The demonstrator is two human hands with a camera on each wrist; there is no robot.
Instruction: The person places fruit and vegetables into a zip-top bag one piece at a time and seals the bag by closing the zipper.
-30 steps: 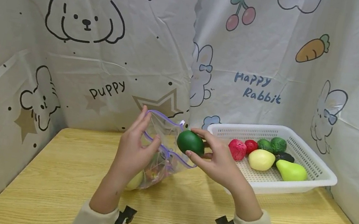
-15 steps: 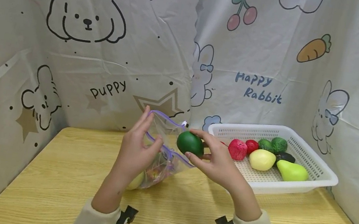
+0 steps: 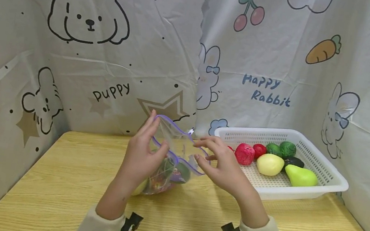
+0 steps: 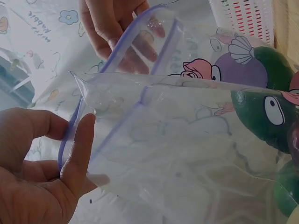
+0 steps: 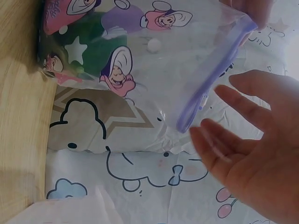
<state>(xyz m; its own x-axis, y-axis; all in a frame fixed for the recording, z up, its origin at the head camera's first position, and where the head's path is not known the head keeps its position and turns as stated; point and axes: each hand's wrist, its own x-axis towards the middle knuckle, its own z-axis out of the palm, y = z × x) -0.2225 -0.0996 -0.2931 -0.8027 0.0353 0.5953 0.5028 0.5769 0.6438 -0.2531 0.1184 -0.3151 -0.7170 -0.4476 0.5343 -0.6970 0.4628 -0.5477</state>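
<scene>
Pinching, with left fingers, a clear plastic bag, smooth rounded green fruit inside, right fingers relaxed, empty.

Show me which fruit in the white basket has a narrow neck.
The light-green pear, lying on its side, closest to the near right corner of the white basket. Only it visibly tapers to a neck; the others look rounder.
</scene>
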